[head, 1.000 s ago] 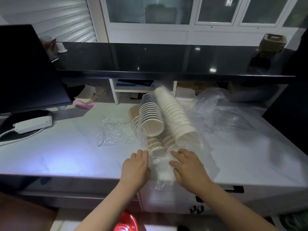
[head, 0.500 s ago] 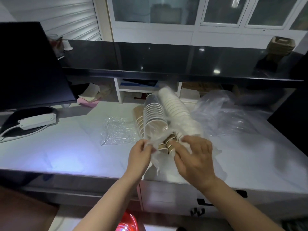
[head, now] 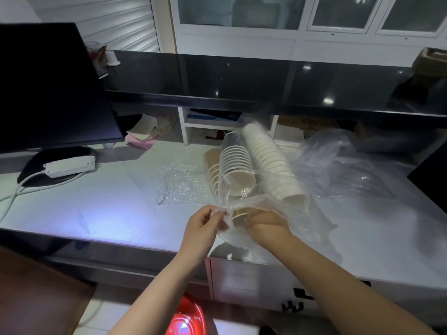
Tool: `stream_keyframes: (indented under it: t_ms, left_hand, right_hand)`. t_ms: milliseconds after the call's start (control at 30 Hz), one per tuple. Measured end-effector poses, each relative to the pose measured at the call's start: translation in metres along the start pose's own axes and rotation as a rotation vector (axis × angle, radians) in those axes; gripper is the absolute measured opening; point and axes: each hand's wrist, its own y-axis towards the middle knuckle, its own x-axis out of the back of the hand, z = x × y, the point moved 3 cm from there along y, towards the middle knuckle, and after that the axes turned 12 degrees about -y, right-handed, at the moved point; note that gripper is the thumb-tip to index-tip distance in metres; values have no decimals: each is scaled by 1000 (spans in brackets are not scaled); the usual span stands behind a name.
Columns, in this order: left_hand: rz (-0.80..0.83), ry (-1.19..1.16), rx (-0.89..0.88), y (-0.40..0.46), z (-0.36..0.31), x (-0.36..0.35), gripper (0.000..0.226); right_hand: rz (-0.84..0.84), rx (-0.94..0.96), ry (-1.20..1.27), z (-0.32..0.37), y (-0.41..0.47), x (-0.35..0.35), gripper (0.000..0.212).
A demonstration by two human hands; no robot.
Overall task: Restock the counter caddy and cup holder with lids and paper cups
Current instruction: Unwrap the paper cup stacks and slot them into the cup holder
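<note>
Just in front of the paper cups (head: 273, 165), the left hand (head: 202, 228) pinches the plastic bag (head: 244, 204) while the right hand (head: 264, 224) grips its other edge

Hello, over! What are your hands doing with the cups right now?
Left hand pinches clear plastic bag. Right hand grips bag's open end. Stacked white paper cups still inside bag. Nothing blocking.

view: we have one, head-worn, wide-angle | facing: we look forward and down across the counter (head: 101, 213) | range: near, its front edge just below us, both forearms reaching in from the bottom | far side: black shelf (head: 242, 78) behind the counter, windows above it | left of counter: dark monitor (head: 48, 88)
</note>
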Motion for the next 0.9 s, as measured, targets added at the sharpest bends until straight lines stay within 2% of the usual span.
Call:
stream_keyframes:
  t_ms: [133,267,467,600,667,733,800,867,900]
  left_hand:
    - [35,37,3,-3,2,-4,18]
    - [56,125,7,-4,6,-3,17]
    - [114,203,32,-2,9,-2,15]
    - [107,209,27,-1,7,-4,13]
    - [104,240,12,1,5,-5,15]
    - [84,266,-14,6,4,-3,22]
    - [47,275,-41,10,3,-2,26]
    - [38,272,-37,11,1,-3,29]
    - [54,270,-26,10,2,-4,37]
  right_hand:
    - [27,-67,-259,19,27,3,35]
    - [5,-30,-342,21,31,3,32]
    - [39,-85,-167,16,38,7,36]
    - [-47,-109,46,9,29,21,37]
    - [41,-166,129,-4,21,17,32]
    - [161,-179,170,-12,9,8,39]
    - [87,-199,161,-16,4,4,42]
    - [-89,-257,259,-20,-2,4,32]
    - [-116,-243,313,-21,-5,1,28]
